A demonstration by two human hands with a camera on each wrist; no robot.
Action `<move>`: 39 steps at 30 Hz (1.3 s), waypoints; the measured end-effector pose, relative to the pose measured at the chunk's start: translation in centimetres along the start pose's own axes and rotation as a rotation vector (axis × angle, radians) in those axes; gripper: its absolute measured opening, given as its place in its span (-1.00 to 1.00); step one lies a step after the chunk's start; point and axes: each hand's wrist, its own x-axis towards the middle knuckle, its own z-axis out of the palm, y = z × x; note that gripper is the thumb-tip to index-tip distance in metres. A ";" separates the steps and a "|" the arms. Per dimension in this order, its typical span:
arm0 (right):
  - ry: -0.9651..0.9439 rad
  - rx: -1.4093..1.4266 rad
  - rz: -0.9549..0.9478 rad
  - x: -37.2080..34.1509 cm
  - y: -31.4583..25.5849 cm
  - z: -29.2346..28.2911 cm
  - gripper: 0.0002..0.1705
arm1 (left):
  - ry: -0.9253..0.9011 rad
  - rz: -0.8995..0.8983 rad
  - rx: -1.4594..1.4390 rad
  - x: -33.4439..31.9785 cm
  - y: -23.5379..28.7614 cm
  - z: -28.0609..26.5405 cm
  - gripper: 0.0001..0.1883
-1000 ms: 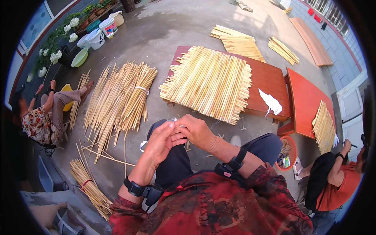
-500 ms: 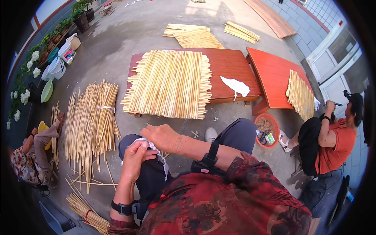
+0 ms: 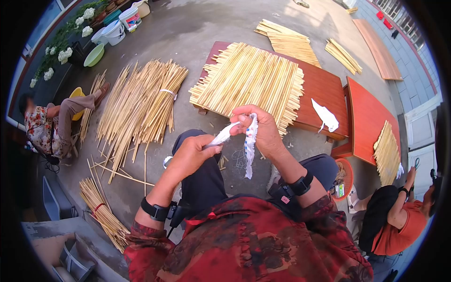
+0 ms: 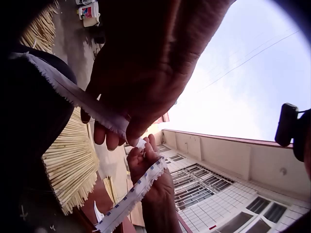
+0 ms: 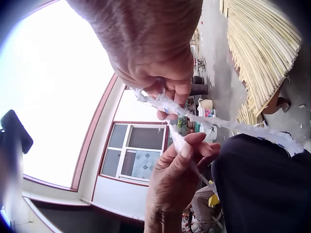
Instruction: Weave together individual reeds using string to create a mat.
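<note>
A white frayed cloth strip (image 3: 250, 141) with small coloured marks stretches between both hands above the lap. The left hand (image 3: 193, 151) pinches it between thumb and fingers, and in the left wrist view part of the strip (image 4: 73, 92) trails past that hand (image 4: 141, 63). The right hand (image 3: 260, 131) grips the strip higher up, and a loose end hangs below its fingers. In the right wrist view the right hand (image 5: 150, 48) is above the left hand (image 5: 170, 179), with the strip (image 5: 233, 125) running off toward the knee.
A mat of sticks (image 3: 249, 80) lies on a low brown table (image 3: 322, 101), beside a white cloth (image 3: 325, 116). Stick bundles (image 3: 141, 103) lie at left. A red table (image 3: 371, 122) and an orange basket (image 3: 346, 176) stand at right. One person sits on each side.
The hands have come up from the knee and moved apart, with the strip now drawn out between them. The head view has swung back to the left after turning right.
</note>
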 end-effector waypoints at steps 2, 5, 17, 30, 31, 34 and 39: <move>0.088 0.004 0.005 0.5 0.0 -1.6 -0.78 | -0.045 -0.033 -0.350 -0.7 -0.2 -0.7 -0.81; 0.023 -0.044 0.064 0.7 0.8 -1.7 -0.76 | -0.098 -0.126 -0.548 -1.6 -0.4 -0.9 -0.80; -0.103 -0.648 -0.055 -1.0 2.2 0.4 -0.73 | 0.068 -0.038 -0.359 -1.4 -0.4 0.2 -0.66; 0.173 -0.176 0.180 0.2 2.3 -2.9 -0.75 | -0.073 -0.061 -0.413 -0.2 1.0 2.6 -0.86; 0.124 -0.231 0.189 0.4 3.6 -1.6 -0.74 | 0.046 -0.046 -0.368 -1.3 0.6 2.5 -0.86; -0.094 -0.295 0.301 -0.5 5.5 0.3 -0.76 | 0.252 0.289 -0.062 -1.0 0.6 2.5 -0.82; -0.352 -0.562 0.152 -0.9 7.4 -0.6 -0.70 | -0.032 0.070 -0.400 0.3 0.6 1.4 -0.86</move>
